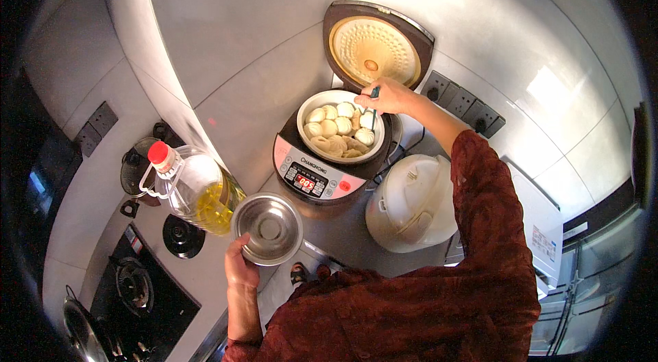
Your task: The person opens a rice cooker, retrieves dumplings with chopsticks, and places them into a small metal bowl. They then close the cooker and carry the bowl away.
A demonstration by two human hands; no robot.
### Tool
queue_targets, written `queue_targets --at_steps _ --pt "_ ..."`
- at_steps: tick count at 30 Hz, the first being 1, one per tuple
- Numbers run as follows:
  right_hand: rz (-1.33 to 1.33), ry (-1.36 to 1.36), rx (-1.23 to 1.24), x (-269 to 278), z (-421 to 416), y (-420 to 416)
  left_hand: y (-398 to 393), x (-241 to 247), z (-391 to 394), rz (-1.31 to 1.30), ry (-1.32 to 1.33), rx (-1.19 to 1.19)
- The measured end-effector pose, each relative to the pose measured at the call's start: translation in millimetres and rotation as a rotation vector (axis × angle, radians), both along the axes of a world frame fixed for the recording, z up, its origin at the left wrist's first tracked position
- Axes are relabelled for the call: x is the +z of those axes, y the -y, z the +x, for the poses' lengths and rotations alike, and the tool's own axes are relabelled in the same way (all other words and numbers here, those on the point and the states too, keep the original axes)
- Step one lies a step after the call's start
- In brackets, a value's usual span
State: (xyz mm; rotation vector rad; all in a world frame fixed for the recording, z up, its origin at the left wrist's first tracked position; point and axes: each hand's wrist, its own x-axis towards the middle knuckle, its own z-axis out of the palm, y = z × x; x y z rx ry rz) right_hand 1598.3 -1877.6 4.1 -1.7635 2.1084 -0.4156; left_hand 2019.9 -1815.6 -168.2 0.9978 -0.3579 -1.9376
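My left hand [240, 265] grips the rim of a stainless steel bowl [281, 244], which is bare inside. With my right hand [389, 97] I hold dark chopsticks [374, 119], pointing down into the white steamer pot [304, 145] of a Changhong electric cooker [349, 177]. Pleated steamed buns [329, 129] and several dumplings [354, 144] fill the pot. The chopstick tips are by a bun [367, 119] at the pot's right side; whether they pinch it, I cannot tell. The cooker's lid [378, 46] stands raised behind, and its panel display is lit.
Left of the bowl stands a large plastic oil bottle [211, 203] with a red cap. A white rice cooker [406, 208] sits close to my right arm. Sockets with plugs [462, 102] line the wall. A gas hob [136, 285] lies at lower left, near a black lid [183, 236].
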Motion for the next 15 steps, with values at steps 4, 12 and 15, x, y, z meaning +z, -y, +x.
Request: queue_targets --at_steps 4,12,15 --pt "-0.219 -0.289 0.219 -15.4 -4.5 -8.9 7.5 1.3 -0.1 -0.013 -0.026 -0.022" --pt "-0.393 -0.478 0.623 -20.6 8.4 -35.8 19.7 7.1 -1.8 -0.023 -0.039 -0.008" --pt "-0.518 -0.372 0.556 -23.8 2.0 -49.4 24.0 12.5 -4.8 -0.058 -0.062 -0.024"
